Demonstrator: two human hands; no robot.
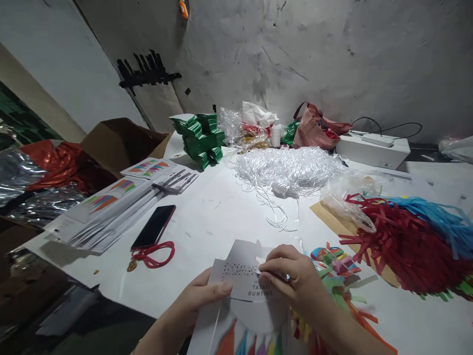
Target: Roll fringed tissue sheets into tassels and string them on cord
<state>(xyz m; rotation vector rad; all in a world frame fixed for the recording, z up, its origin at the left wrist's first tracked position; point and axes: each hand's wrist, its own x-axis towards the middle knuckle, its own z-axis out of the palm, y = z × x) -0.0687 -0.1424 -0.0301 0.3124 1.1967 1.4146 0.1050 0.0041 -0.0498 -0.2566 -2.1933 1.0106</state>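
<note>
Bunting card (246, 283) is at the lower centre of the frame, at the near edge of the surface (207, 217). Your left hand (201, 298) is closed on its left edge and your right hand (295, 278) has its fingers (271, 270) pinched shut at its upper middle. It looks light, thin and easily creased, so grip the edges; loose tassels (334, 268) crowd your right hand, a white string heap (288, 170) lies beyond, and a phone (153, 227) is at left.
</note>
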